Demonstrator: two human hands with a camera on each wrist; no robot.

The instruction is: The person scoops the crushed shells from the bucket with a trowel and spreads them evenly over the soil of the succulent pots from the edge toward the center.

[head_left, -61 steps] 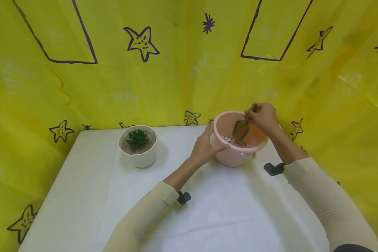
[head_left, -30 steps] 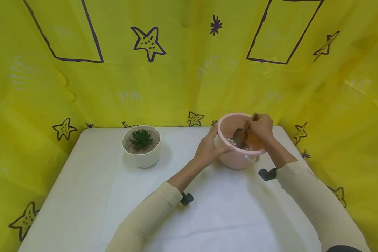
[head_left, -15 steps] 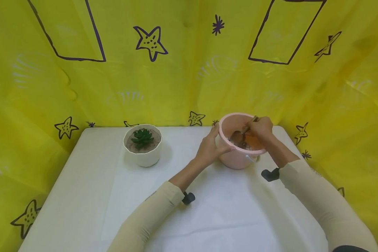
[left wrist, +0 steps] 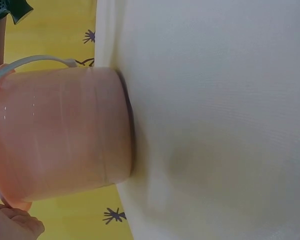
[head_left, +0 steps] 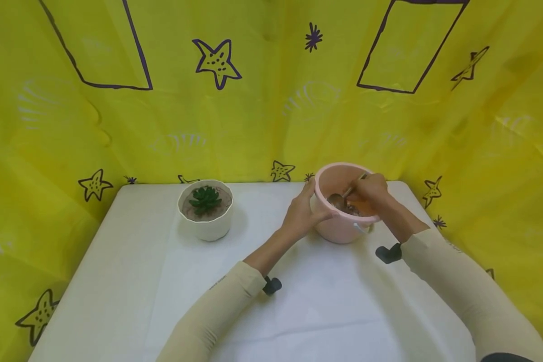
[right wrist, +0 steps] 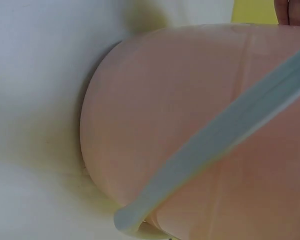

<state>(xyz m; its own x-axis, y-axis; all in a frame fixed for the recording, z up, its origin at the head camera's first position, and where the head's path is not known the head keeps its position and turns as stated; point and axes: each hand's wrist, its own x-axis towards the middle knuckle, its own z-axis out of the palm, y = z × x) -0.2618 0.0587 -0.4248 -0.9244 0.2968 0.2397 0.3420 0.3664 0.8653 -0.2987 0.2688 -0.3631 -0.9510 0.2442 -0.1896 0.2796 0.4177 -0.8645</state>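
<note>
A pink bucket (head_left: 339, 234) stands upright on the table's far right part. My left hand (head_left: 302, 211) grips its rim from the left, thumb on the near side. In the left wrist view, part of the left hand (left wrist: 12, 225) shows at the rim. My right hand (head_left: 374, 190) holds a small trowel by its handle, reaching over the bucket. The trowel (head_left: 338, 201) slants down to the left inside, its tip hidden among pale pebbles (head_left: 353, 210). In the right wrist view, the bucket's pale carrying handle (right wrist: 205, 142) hangs down its side.
A white pot (head_left: 209, 231) with a green succulent (head_left: 204, 198) stands to the left on the white-covered table (head_left: 307, 301). A yellow patterned curtain (head_left: 253, 115) hangs behind and beside it. A dark wrist camera (head_left: 389, 253) sits by the right sleeve.
The right hand has lowered towards the bucket, and the trowel has gone from nearly upright to a flatter slant, deeper inside. The left hand keeps its hold; the whole view has shifted slightly.
</note>
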